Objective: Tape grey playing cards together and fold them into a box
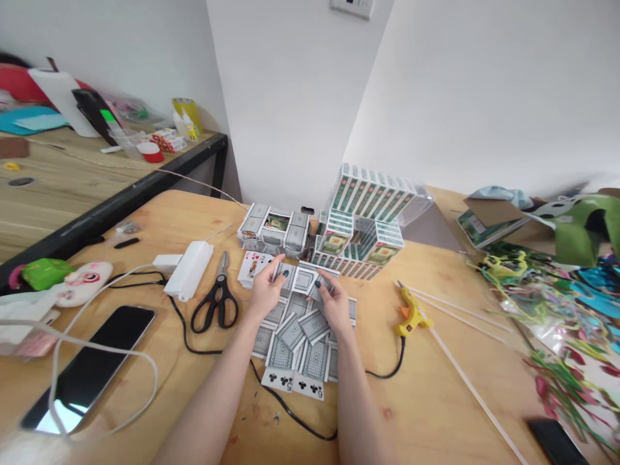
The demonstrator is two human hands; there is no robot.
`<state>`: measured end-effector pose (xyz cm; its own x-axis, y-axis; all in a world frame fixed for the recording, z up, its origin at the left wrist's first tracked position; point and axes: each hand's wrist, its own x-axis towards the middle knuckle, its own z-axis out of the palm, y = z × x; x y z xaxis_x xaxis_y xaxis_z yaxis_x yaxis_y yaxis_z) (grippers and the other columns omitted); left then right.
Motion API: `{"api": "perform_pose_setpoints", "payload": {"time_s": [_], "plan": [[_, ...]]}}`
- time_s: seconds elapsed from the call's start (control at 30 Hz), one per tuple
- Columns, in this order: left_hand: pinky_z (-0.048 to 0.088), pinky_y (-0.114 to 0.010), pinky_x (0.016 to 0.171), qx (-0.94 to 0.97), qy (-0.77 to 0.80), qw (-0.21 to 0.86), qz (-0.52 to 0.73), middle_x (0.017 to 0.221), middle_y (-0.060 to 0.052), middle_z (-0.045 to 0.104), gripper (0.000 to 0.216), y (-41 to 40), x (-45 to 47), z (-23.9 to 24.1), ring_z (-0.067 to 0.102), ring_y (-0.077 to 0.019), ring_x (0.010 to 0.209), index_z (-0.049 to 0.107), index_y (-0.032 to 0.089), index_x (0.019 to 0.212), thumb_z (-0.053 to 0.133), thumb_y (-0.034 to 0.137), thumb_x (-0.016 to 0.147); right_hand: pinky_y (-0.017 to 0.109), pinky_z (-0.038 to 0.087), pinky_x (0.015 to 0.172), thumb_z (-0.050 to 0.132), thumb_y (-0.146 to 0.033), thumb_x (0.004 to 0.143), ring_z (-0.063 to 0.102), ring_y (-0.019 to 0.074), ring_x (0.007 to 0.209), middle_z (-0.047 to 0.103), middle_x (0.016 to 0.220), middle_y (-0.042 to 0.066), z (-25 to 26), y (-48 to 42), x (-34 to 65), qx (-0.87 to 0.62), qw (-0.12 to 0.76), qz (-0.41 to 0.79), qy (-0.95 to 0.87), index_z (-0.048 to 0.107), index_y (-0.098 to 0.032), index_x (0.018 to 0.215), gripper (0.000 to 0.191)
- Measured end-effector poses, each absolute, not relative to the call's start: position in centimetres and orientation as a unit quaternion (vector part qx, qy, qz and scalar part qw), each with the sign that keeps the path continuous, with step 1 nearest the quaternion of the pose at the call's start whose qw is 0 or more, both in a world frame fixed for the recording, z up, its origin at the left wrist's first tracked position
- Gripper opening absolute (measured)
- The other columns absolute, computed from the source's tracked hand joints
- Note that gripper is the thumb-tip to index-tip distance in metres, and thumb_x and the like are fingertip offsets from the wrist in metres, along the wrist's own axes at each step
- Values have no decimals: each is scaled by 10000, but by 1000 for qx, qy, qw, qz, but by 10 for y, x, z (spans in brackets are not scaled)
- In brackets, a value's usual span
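Several playing cards lie overlapped in a flat panel on the wooden table, most with their patterned backs up and two club cards face up at its near edge. My left hand is closed on the panel's far left edge, pinching a card. My right hand is closed on the far right part, with a card held between the two hands. Behind them stands a stack of boxed card decks, and a low tray of folded cards sits to its left.
Black scissors and a white power adapter with a black cable lie at left, a phone nearer. A yellow glue gun and glue sticks lie right. Coloured paper scraps crowd the far right. A second desk stands at left.
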<state>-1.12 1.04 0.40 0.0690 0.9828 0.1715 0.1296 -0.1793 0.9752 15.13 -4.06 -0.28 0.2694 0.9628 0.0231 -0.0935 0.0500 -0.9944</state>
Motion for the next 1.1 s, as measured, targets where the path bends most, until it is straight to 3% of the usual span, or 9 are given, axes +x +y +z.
{"api": "perform_pose_setpoints", "payload": {"time_s": [0.13,0.6,0.83,1.1], "plan": [[370,-369,1002,591,473,431,490,1227,-87,578,494,11,-12,2,521,-215,1133,523,127,1226,495,163,734,323,578,577,575,-377,719,560,222,916,560,1137,64,-7,-40,154,-524,589,451,-418,629,-217,1043,365],[362,-364,1018,606,475,416,483,1241,-82,571,468,9,-12,4,508,-210,1157,538,134,1210,490,172,746,310,564,565,548,-352,737,589,168,721,575,1035,58,-5,-40,154,-538,577,432,-437,598,-215,1012,312],[353,-360,1025,604,473,422,483,1254,-96,558,483,11,-12,2,497,-213,1171,525,117,1221,488,171,743,326,566,613,538,-340,743,572,216,898,576,1089,60,-9,-40,155,-537,574,426,-449,611,-224,1070,355],[345,-363,1029,609,474,420,478,1255,-101,556,483,10,-12,4,494,-212,1172,520,114,1224,485,167,746,332,556,648,554,-325,727,577,214,882,618,1030,49,-7,-40,157,-552,570,400,-459,651,-218,1023,329]]}}
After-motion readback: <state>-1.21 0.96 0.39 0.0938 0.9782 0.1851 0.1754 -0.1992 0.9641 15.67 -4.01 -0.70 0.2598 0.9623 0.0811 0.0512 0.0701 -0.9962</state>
